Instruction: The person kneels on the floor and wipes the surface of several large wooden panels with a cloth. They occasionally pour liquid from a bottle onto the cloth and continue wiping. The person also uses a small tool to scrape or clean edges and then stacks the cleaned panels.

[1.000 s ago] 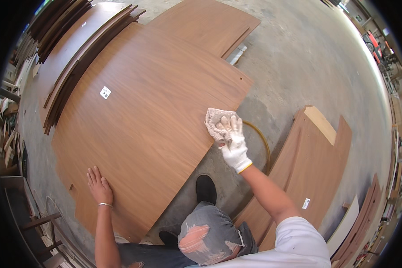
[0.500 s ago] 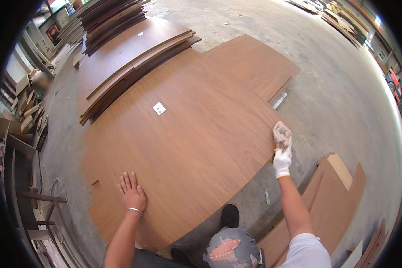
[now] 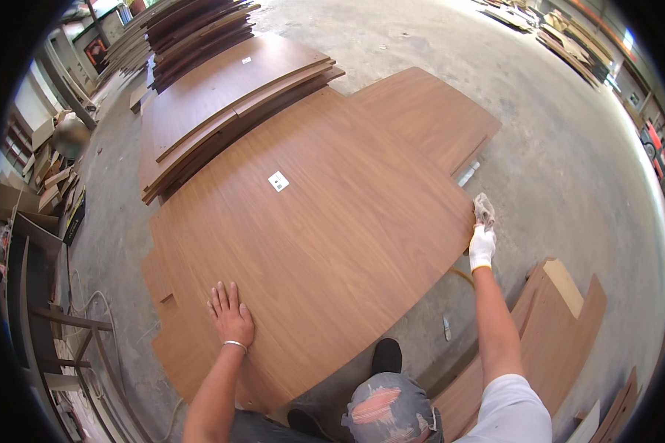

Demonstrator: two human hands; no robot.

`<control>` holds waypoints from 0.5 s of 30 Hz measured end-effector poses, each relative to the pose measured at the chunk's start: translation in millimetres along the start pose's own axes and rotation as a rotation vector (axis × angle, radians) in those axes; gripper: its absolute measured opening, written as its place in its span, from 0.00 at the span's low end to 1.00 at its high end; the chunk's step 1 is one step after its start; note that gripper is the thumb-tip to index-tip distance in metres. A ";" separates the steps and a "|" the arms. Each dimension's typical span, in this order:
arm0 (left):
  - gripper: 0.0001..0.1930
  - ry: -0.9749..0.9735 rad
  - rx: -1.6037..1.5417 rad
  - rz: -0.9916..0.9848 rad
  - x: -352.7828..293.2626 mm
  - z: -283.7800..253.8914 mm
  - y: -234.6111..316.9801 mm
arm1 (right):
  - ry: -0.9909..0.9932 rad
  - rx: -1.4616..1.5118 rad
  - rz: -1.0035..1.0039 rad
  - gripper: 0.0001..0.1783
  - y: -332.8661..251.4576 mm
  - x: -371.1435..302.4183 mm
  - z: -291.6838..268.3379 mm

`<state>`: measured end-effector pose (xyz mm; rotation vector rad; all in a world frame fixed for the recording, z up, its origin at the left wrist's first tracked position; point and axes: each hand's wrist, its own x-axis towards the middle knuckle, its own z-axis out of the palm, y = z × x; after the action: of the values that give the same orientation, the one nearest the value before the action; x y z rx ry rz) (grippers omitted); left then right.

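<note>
A large brown wood-grain panel (image 3: 347, 244) lies flat in front of me, with a white square label (image 3: 278, 181) on its upper part. Bare and with fingers stretched out, my left hand (image 3: 231, 317) rests flat on the panel's near left area; a thin band circles that wrist. My right hand (image 3: 482, 244) wears a white glove with a yellow cuff edge. It grips a crumpled, stained light rag (image 3: 484, 210) at the panel's right edge, near the far right corner. Part of the rag is hidden by the fingers.
Beyond the panel stand a stack of brown boards (image 3: 229, 81) and another wood-grain panel (image 3: 428, 111). More boards (image 3: 547, 325) lie at right, near a small knife (image 3: 446, 328) on the concrete floor. A dark metal frame (image 3: 74, 340) stands at left; a yellow hose (image 3: 462, 275) shows under the panel edge.
My right hand with the rag has moved slightly outward to the right edge of the panel. The view has shifted a little; my left hand stays flat on the panel.
</note>
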<state>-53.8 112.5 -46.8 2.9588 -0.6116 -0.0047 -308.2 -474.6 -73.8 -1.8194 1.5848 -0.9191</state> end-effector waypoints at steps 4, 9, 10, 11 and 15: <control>0.34 0.013 0.006 0.000 0.2 0.1 -6.4 | -0.123 -0.025 -0.165 0.38 29.6 -47.5 -5.0; 0.34 0.042 -0.014 0.025 2.3 5.4 -3.7 | -0.049 -0.020 0.017 0.26 0.7 -1.5 -8.2; 0.34 0.033 -0.040 0.028 3.6 9.4 3.3 | 0.024 -0.148 0.000 0.27 9.3 5.3 -13.6; 0.34 0.031 -0.035 0.007 2.2 6.6 -4.0 | -0.045 -0.038 0.010 0.25 4.5 -15.3 -6.9; 0.33 0.063 0.010 -0.001 2.8 -1.9 -7.0 | -0.217 0.252 -0.171 0.27 18.2 -83.3 -8.4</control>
<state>-48.3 118.0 -45.6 2.9564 -0.6042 0.0910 -331.8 -394.8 -94.3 -1.8238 1.1424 -0.9159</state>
